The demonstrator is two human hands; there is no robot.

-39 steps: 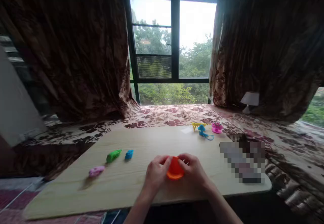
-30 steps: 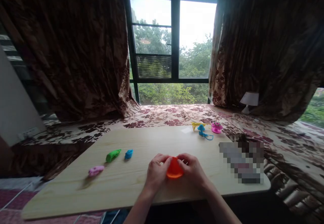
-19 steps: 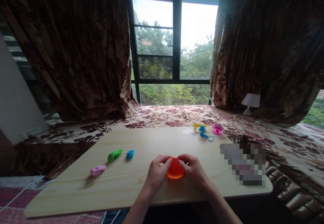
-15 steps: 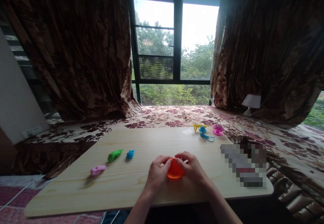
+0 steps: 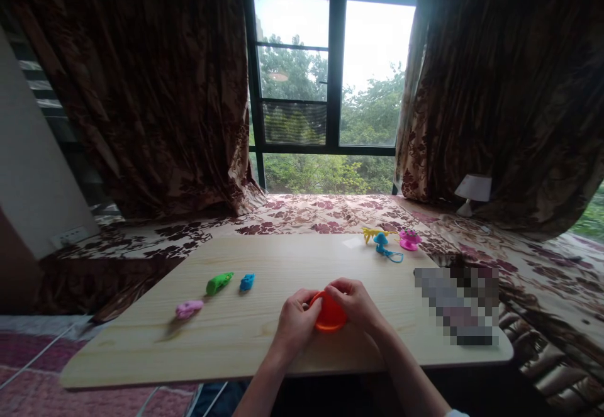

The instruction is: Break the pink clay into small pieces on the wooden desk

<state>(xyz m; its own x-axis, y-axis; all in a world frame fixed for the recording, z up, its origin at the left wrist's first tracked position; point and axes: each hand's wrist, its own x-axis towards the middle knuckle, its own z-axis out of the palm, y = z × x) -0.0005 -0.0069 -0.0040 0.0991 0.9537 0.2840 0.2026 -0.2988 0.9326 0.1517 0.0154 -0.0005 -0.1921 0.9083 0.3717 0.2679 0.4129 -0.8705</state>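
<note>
An orange piece [image 5: 331, 314], thin and rounded like a small bowl or a flattened sheet of clay, is between my hands near the table's front edge. My left hand [image 5: 296, 317] pinches its left rim between thumb and fingers. On the upper edge, my right hand [image 5: 353, 300] grips it with the fingertips close to those of the left. To the left lie a green clay-like piece [image 5: 219, 283], a small blue piece [image 5: 246, 282] and a pink piece [image 5: 189, 309]. The underside of the orange piece is hidden.
The pale wooden table [image 5: 264, 260] carries a yellow figure [image 5: 374, 234], a blue mushroom-shaped piece [image 5: 380, 241] with a loop, and a pink dotted piece [image 5: 410, 239] at its far right. A pixelated patch [image 5: 455, 310] covers something on the right. A white lamp [image 5: 473, 188] stands beyond.
My right hand has shifted up and inward along the orange piece's upper edge, so more of its right side shows. My left hand keeps its pinch. The view has turned slightly left.
</note>
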